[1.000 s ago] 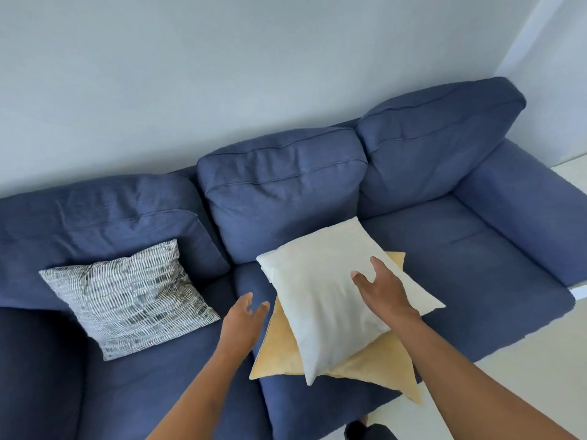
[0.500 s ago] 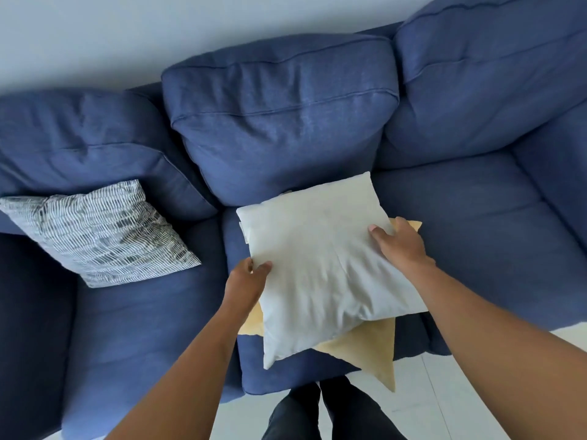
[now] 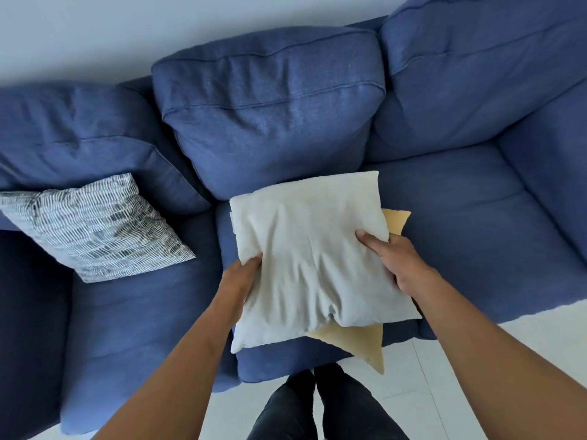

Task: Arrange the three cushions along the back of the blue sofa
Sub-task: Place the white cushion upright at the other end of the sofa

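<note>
Cushions are partly sorted: the patterned cushion (image 3: 92,227) already leans against the blue sofa (image 3: 270,100) backrest, well to the left of the left hand (image 3: 241,274). Both hands are closed on the white cushion (image 3: 311,258), the left hand pinching its left edge, the right hand (image 3: 390,258) gripping its right edge with the thumb on top. Directly beneath the hands, the yellow cushion (image 3: 355,341) lies flat on the middle seat, only corners showing. A clean lift probably needs an even two-sided pull, so the yellow one is not dragged off the seat front, then standing the white one upright against the backrest beyond the hands. No containers are in view.
</note>
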`<state>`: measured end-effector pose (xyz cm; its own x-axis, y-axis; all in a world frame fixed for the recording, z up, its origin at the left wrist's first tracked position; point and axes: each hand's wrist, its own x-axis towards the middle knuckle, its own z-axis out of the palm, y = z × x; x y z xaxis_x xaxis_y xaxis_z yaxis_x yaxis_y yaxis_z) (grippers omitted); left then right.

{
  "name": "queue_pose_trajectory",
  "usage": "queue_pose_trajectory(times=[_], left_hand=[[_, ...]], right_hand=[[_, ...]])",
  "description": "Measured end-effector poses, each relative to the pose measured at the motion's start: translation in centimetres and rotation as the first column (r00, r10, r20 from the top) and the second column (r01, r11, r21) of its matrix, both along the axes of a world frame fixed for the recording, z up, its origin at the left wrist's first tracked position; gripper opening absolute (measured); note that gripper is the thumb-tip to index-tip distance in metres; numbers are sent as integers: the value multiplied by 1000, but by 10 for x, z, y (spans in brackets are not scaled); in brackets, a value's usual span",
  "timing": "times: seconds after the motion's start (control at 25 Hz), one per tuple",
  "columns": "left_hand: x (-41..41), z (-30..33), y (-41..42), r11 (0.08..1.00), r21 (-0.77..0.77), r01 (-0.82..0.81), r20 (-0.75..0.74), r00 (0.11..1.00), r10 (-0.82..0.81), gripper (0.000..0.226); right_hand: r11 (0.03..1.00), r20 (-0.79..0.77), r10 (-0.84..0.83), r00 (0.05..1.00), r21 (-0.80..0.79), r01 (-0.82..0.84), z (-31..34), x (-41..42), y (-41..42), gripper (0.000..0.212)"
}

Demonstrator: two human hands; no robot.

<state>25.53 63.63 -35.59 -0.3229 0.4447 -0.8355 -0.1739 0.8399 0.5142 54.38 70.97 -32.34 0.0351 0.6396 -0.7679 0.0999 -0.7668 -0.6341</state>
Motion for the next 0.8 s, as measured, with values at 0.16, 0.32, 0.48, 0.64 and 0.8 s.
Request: queue_pose_trajectory(times=[0.16,0.32,0.48,0.64,0.8], left_hand=[[4,37,-2,989,128,68,-15,998,-67,35],[21,80,0,932,341,126,32,989,-146,24],[58,118,12,835,487,257,-26,960,-280,28],[119,147,33,795,522,311,-106,948,-301,28],[195,150,47,786,534,311,-105,947,-303,25]], right_hand=[[990,-59,-71,996,117,77,42,17,-26,29],[965,-70,-109,992,234,123,81,56,-50,40],[926,-73,-146,987,342,162,104,100,-58,55],[891,-107,-157,982,414,187,125,159,-55,53],[893,-148,-115,982,418,168,126,242,-42,52]])
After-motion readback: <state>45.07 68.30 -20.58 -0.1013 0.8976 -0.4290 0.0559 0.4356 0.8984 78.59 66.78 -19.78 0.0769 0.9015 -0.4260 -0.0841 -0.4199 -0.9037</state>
